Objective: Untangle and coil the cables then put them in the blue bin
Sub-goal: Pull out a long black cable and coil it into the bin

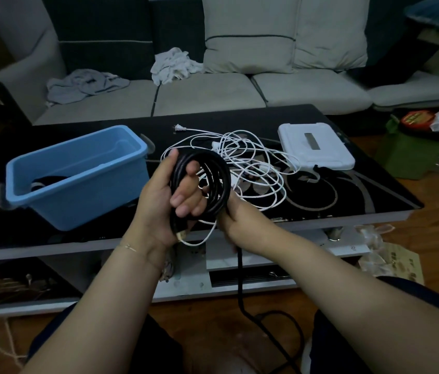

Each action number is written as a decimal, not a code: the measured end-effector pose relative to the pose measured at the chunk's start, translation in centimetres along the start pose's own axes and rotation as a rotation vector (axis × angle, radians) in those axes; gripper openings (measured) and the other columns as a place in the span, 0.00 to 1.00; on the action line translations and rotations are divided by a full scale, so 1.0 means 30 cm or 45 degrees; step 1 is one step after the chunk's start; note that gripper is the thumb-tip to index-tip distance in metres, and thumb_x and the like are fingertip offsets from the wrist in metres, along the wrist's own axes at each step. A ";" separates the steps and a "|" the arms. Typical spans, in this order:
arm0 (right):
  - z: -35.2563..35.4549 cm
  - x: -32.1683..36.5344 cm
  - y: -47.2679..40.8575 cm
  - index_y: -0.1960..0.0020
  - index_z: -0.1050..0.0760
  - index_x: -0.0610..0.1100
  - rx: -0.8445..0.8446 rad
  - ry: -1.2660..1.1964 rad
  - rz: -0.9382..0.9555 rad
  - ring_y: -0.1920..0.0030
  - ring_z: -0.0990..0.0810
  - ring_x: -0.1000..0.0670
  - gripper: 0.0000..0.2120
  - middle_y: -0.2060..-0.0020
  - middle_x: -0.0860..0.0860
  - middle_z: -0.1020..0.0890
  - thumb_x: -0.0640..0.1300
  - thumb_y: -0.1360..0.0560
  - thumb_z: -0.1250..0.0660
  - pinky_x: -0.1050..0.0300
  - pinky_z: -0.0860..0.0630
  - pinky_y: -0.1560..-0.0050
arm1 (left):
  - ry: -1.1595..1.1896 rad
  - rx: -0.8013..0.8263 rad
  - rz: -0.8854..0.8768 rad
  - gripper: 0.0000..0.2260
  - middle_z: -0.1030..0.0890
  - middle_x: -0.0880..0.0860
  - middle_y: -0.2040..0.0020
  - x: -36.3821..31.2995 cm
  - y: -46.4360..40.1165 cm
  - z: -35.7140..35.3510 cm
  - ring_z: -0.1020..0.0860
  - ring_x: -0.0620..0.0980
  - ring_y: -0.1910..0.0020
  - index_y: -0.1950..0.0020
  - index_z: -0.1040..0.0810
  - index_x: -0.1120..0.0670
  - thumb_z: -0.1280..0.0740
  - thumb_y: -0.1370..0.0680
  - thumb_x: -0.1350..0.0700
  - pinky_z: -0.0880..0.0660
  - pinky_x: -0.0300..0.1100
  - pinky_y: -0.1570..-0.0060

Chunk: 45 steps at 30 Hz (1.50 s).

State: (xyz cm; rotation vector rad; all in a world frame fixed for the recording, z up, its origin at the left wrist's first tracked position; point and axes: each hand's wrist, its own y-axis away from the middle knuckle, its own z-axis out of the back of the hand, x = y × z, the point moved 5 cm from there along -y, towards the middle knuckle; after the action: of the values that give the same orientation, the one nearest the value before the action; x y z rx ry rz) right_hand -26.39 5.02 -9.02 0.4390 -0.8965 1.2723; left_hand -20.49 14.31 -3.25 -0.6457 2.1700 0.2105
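Note:
My left hand [168,201] grips a black cable coil [214,179] held upright over the table's front edge, its gold plug end [182,234] at my palm. My right hand [230,217] is mostly hidden behind the coil, closed on its lower right part; the cable's loose tail [240,279] hangs from there to the floor. A tangle of white cables [250,163] lies on the black glass table [348,195] just behind the coil. The blue bin [83,168] stands at the left of the table with a dark coiled cable [48,182] inside.
A white flat box [318,147] lies on the table's right side. Behind the table is a grey sofa [207,95] with cloths and cushions. A green stool with packets [412,147] stands at the right. The black tail loops on the wooden floor [275,325] between my knees.

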 end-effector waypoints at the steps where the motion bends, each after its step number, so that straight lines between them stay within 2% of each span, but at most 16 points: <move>1: -0.014 0.011 0.003 0.33 0.38 0.43 0.053 0.010 -0.019 0.71 0.30 0.59 0.16 0.66 0.54 0.28 0.43 0.19 0.43 0.59 0.30 0.66 | 0.034 -0.029 -0.014 0.22 0.37 0.46 0.84 -0.002 -0.005 0.007 0.37 0.41 0.87 0.62 0.29 0.55 0.51 0.16 0.45 0.34 0.32 0.82; 6: -0.054 0.062 0.023 0.34 0.41 0.42 0.239 0.109 -0.101 0.69 0.26 0.47 0.15 0.64 0.47 0.27 0.45 0.18 0.44 0.45 0.22 0.67 | 0.123 -0.106 -0.082 0.20 0.30 0.45 0.76 0.004 -0.025 0.037 0.30 0.40 0.79 0.53 0.27 0.56 0.49 0.17 0.43 0.28 0.34 0.74; 11: -0.076 0.073 0.035 0.38 0.36 0.41 0.275 0.085 -0.118 0.70 0.30 0.55 0.12 0.66 0.49 0.26 0.44 0.19 0.42 0.59 0.35 0.70 | 0.131 -0.051 -0.125 0.19 0.27 0.47 0.69 -0.007 -0.035 0.047 0.27 0.43 0.71 0.49 0.29 0.58 0.51 0.16 0.46 0.24 0.37 0.63; 15: -0.072 0.058 0.047 0.33 0.38 0.43 0.328 0.074 -0.152 0.75 0.28 0.60 0.15 0.69 0.51 0.24 0.44 0.18 0.43 0.67 0.34 0.74 | 0.053 0.042 -0.123 0.18 0.26 0.48 0.65 -0.015 -0.039 0.049 0.26 0.45 0.67 0.47 0.30 0.59 0.51 0.16 0.47 0.23 0.40 0.57; 18: -0.063 0.041 0.065 0.28 0.45 0.53 0.378 0.141 -0.191 0.80 0.27 0.56 0.21 0.71 0.51 0.21 0.46 0.18 0.44 0.63 0.30 0.77 | -0.097 0.046 -0.142 0.17 0.25 0.49 0.64 -0.004 -0.046 0.052 0.26 0.47 0.66 0.46 0.29 0.59 0.51 0.16 0.49 0.24 0.42 0.56; 20: -0.057 0.040 0.071 0.31 0.42 0.50 0.398 0.221 -0.183 0.79 0.26 0.55 0.19 0.71 0.51 0.22 0.47 0.19 0.42 0.62 0.29 0.77 | -0.186 0.044 -0.149 0.16 0.25 0.49 0.64 0.005 -0.051 0.055 0.25 0.47 0.65 0.45 0.30 0.60 0.50 0.16 0.49 0.24 0.43 0.55; 23: -0.034 0.037 0.065 0.38 0.34 0.43 0.378 0.364 -0.183 0.62 0.22 0.50 0.14 0.65 0.52 0.25 0.48 0.20 0.39 0.55 0.26 0.63 | -0.409 0.022 -0.216 0.14 0.24 0.50 0.63 0.011 -0.060 0.058 0.25 0.48 0.64 0.45 0.31 0.59 0.47 0.18 0.49 0.26 0.44 0.54; 25: -0.014 0.035 0.060 0.39 0.32 0.44 0.377 0.352 -0.199 0.59 0.22 0.48 0.12 0.63 0.53 0.26 0.47 0.20 0.39 0.55 0.26 0.61 | -0.564 0.014 -0.253 0.14 0.24 0.49 0.63 0.016 -0.062 0.058 0.24 0.49 0.64 0.46 0.31 0.57 0.47 0.20 0.48 0.26 0.43 0.56; 28: 0.007 0.036 0.067 0.39 0.32 0.51 0.386 0.165 -0.233 0.73 0.24 0.57 0.10 0.68 0.52 0.25 0.46 0.20 0.39 0.61 0.28 0.76 | -0.810 0.009 -0.267 0.13 0.23 0.49 0.62 0.025 -0.057 0.052 0.24 0.49 0.63 0.46 0.32 0.57 0.46 0.19 0.48 0.25 0.44 0.59; 30: 0.014 0.031 0.077 0.39 0.31 0.51 0.419 0.057 -0.271 0.79 0.27 0.58 0.10 0.72 0.50 0.25 0.46 0.20 0.39 0.61 0.29 0.78 | -1.051 -0.023 -0.293 0.14 0.23 0.50 0.61 0.030 -0.055 0.050 0.24 0.49 0.63 0.43 0.34 0.62 0.48 0.16 0.51 0.25 0.45 0.59; 32: 0.021 0.029 0.079 0.40 0.29 0.46 0.437 0.047 -0.284 0.78 0.27 0.58 0.09 0.72 0.50 0.24 0.46 0.20 0.38 0.63 0.28 0.77 | -1.353 -0.061 -0.339 0.15 0.23 0.50 0.62 0.035 -0.052 0.047 0.24 0.50 0.63 0.45 0.33 0.65 0.48 0.15 0.52 0.24 0.49 0.57; 35: 0.030 0.039 0.081 0.37 0.29 0.43 0.447 0.041 -0.291 0.74 0.26 0.61 0.13 0.69 0.52 0.23 0.44 0.20 0.39 0.67 0.28 0.73 | -1.715 -0.115 -0.390 0.12 0.23 0.48 0.64 0.044 -0.046 0.037 0.23 0.49 0.63 0.52 0.30 0.57 0.46 0.16 0.51 0.25 0.49 0.55; 37: 0.025 0.038 0.095 0.32 0.34 0.44 0.507 -0.151 -0.364 0.72 0.24 0.55 0.16 0.70 0.49 0.24 0.42 0.18 0.42 0.61 0.25 0.70 | -1.897 -0.125 -0.409 0.10 0.23 0.46 0.63 0.053 -0.049 0.033 0.23 0.49 0.61 0.52 0.35 0.55 0.46 0.17 0.50 0.26 0.49 0.57; 40: 0.031 0.040 0.116 0.30 0.37 0.46 0.591 -0.312 -0.448 0.72 0.24 0.50 0.16 0.72 0.48 0.28 0.42 0.17 0.45 0.55 0.21 0.66 | -2.160 -0.105 -0.414 0.11 0.21 0.52 0.56 0.075 -0.060 0.036 0.22 0.59 0.54 0.48 0.39 0.54 0.47 0.18 0.46 0.30 0.50 0.59; 42: 0.055 0.042 0.113 0.36 0.32 0.38 0.560 -0.287 -0.424 0.73 0.28 0.53 0.12 0.72 0.50 0.30 0.42 0.17 0.45 0.56 0.22 0.67 | -2.283 -0.095 -0.410 0.16 0.20 0.61 0.51 0.088 -0.064 0.044 0.23 0.64 0.52 0.42 0.37 0.59 0.48 0.17 0.47 0.36 0.48 0.61; 45: 0.096 0.035 0.110 0.43 0.28 0.33 0.501 -0.195 -0.383 0.74 0.30 0.56 0.12 0.74 0.53 0.29 0.42 0.19 0.40 0.60 0.26 0.70 | -2.354 -0.046 -0.379 0.21 0.20 0.64 0.49 0.105 -0.065 0.039 0.23 0.66 0.50 0.36 0.37 0.63 0.50 0.17 0.46 0.40 0.46 0.62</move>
State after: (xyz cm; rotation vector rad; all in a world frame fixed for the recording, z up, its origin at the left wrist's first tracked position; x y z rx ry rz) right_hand -30.42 4.48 -7.09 0.9569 -0.6729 1.1443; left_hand -20.31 11.88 -6.27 -0.4142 0.2949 0.4370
